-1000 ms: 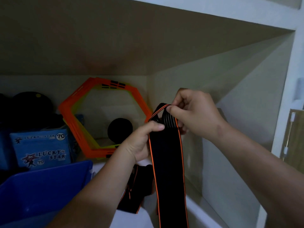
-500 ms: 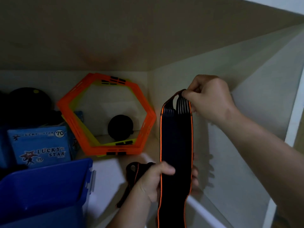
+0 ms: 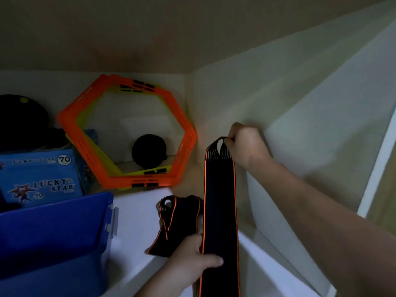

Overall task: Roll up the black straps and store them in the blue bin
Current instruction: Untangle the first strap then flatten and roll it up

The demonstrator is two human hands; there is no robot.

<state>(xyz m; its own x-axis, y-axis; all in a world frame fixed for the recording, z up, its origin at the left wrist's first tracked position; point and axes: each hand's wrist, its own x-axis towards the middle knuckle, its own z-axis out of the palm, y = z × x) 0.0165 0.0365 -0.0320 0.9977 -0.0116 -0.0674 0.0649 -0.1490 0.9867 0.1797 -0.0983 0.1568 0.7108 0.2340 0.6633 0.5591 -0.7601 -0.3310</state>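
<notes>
Pinching the looped top end of a black strap [image 3: 219, 200], the right hand [image 3: 246, 146] holds it taut at 3 o'clock. The left hand [image 3: 192, 256], at 6 o'clock, grips it lower down. A second strap [image 3: 175, 221] lies unrolled on the shelf [image 3: 137, 221] just beside. The blue bin [image 3: 53, 232] stands at 8 o'clock.

The held strap [image 3: 219, 200] runs off the bottom edge; I cannot see its lower end. Fingers of the left hand [image 3: 192, 256] sit behind it, thumb only showing. The blue bin [image 3: 53, 232] is cut by the left and bottom edges. The dark shape [image 3: 21, 118] far left: unidentifiable.
</notes>
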